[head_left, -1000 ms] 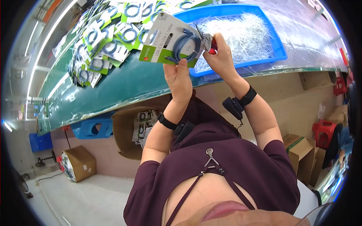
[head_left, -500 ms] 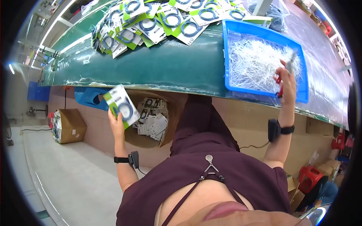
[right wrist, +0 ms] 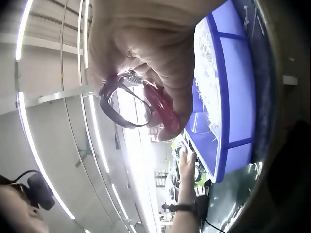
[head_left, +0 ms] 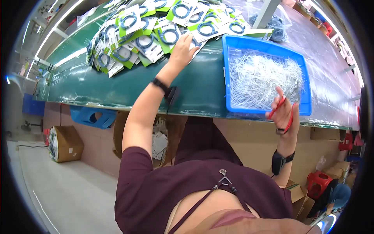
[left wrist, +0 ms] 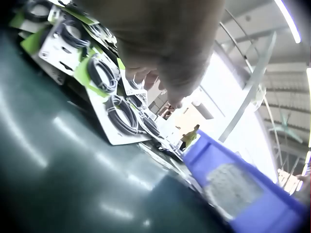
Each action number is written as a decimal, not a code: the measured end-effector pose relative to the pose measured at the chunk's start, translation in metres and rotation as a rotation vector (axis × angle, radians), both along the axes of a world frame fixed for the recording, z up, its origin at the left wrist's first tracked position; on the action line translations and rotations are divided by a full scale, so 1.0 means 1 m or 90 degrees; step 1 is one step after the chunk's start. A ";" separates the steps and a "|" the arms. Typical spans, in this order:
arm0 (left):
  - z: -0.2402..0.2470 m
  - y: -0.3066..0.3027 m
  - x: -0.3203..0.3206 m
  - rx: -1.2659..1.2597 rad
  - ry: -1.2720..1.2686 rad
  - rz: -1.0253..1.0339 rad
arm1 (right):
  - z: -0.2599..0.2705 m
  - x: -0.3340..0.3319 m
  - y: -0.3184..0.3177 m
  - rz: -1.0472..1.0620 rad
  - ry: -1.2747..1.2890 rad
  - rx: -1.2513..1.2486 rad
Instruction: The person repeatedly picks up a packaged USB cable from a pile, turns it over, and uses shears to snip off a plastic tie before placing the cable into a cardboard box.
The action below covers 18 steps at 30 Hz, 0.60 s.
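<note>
My left hand (head_left: 181, 54) reaches over the table to the near edge of a heap of carded USB-C cables (head_left: 168, 35). Its fingers are extended, and the fingertips overlap a card in the head view. In the left wrist view, loosely bent fingers (left wrist: 146, 77) hang above the cards, with a coiled grey-blue cable (left wrist: 121, 115) on a white-and-green card just below. My right hand (head_left: 287, 117) holds red-handled cutters (right wrist: 163, 109) at the front right of the blue tray (head_left: 227, 78). The right wrist view shows their spring and a dark strap loop; the blades are hard to make out against the tray's contents.
Clear thin plastic offcuts (head_left: 261, 78) fill much of the tray. Behind it stand a grey post (head_left: 267, 15) and a plastic bag of cables (head_left: 278, 29). Below the table's front edge is a carton holding packs (head_left: 159, 144), partly hidden by the left arm.
My left hand held a carded cable beside the cutters, then carried it down over the carton. Now it is back up at the heap without that card. The right hand moved right, keeping the cutters.
</note>
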<state>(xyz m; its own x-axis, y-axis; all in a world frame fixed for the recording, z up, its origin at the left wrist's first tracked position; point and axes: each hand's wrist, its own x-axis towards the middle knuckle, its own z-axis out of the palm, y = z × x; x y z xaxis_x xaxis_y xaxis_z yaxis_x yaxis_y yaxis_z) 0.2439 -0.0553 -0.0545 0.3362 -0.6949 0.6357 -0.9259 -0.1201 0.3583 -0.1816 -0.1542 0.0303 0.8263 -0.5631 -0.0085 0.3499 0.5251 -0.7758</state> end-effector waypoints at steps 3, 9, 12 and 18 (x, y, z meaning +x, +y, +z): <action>0.006 -0.065 0.023 0.103 -0.086 0.074 | -0.009 -0.025 0.011 0.032 0.036 -0.042; 0.008 -0.113 0.038 0.415 0.011 0.172 | -0.036 -0.070 0.015 -0.082 0.105 0.122; 0.020 -0.113 0.050 0.265 0.000 0.152 | -0.005 -0.063 0.028 -0.155 0.036 0.202; 0.081 -0.042 -0.016 -0.012 0.627 -0.100 | 0.011 -0.038 0.026 -0.129 0.013 -0.008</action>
<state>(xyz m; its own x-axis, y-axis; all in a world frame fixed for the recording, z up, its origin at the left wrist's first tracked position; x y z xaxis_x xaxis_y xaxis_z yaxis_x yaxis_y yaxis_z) 0.2280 -0.0977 0.0260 0.6247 -0.7693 0.1340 -0.2197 -0.0084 0.9755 -0.2192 -0.1278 0.0412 0.6958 -0.7180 -0.0155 0.4322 0.4359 -0.7895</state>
